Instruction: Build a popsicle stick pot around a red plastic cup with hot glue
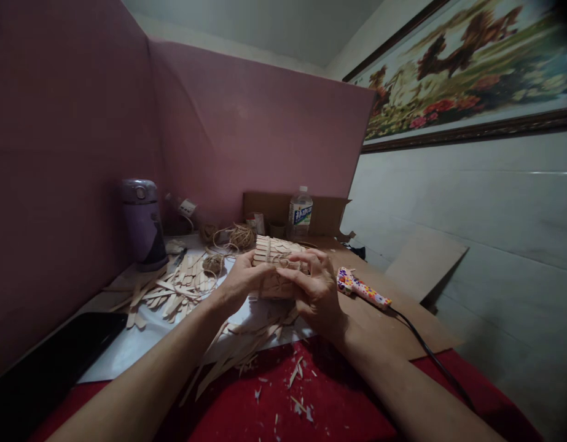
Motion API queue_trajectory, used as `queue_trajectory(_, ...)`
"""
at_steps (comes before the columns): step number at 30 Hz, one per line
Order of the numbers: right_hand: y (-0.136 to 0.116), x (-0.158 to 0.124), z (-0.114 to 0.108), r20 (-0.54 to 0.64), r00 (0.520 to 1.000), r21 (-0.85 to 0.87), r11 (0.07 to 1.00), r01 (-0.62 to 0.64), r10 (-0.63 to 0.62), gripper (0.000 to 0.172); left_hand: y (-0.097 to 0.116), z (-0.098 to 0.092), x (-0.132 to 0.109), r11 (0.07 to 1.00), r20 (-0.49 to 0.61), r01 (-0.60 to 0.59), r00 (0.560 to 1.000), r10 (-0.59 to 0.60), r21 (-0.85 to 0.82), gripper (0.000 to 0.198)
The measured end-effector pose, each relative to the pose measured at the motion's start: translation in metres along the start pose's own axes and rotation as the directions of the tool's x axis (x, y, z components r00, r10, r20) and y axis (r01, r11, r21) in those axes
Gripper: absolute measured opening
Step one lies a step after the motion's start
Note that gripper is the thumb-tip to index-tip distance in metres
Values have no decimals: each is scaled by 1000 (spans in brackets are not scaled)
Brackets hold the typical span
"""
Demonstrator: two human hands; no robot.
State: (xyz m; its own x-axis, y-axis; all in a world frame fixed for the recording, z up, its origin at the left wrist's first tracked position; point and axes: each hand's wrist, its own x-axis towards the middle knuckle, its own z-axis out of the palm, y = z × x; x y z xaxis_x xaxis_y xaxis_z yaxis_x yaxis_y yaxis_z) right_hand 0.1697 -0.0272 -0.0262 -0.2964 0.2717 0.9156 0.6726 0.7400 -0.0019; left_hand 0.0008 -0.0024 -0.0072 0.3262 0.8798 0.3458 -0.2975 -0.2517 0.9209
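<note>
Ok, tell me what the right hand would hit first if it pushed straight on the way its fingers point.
The right hand points left, its fingers already on the stick-built piece. Past that it would likely meet the left hand gripping the other side; depth is unclear.

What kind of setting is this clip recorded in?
Probably a home craft corner rather than a workshop. Both hands hold a wooden stick piece over a table strewn with loose craft sticks, twine and a patterned glue gun; a framed picture hangs on the wall.
</note>
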Motion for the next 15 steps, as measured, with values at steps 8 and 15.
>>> queue_trajectory(8,1,-1,0,11,1000,-19,1000,-5,5,32,4,3,-2,1000,-25,27,999,-27,2,37)
queue_trajectory(15,-1,0,-1,-8,1000,-21,1000,-6,6,26,-1,0,0,1000,-9,12,1000,-12,-19,36)
